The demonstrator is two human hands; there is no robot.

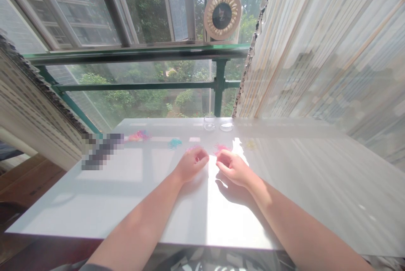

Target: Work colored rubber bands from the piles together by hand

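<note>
Right hand (232, 166): curled above the surface (177, 214), palm side turned inward, thumb and fingertips drawn close together and directed toward the left hand. Whether anything thin is pinched there, we cannot tell.

Left hand (192, 163): the near mirror of it, fingers bent round to the thumb, tips facing the right hand across a narrow gap. We see no contact between the two, and its grip, too, we cannot confirm as full or vacant.

Pink tangle (221, 148): lying on the surface just beyond the right hand, partly behind its fingers. Of our two hands, the right is the nearer. Loose and irregular in form; we make out no pointing end and no firm long axis.

Paler pink strands (193, 148): just beyond the left hand, which partly covers them; axis not readable.

Teal tangle (175, 143): beyond the left hand and to its left, compact, without a distinct direction.

Yellow tangle (250, 143): beyond the right hand and to its right, faint in the glare.

Multicoloured tangle (138, 136): farther left, well apart from both hands, its spread running mostly sideways.

Transparent containers, two (209, 123) (226, 127): side by side behind the pink tangle, toward the far edge; contents, we cannot tell.
</note>
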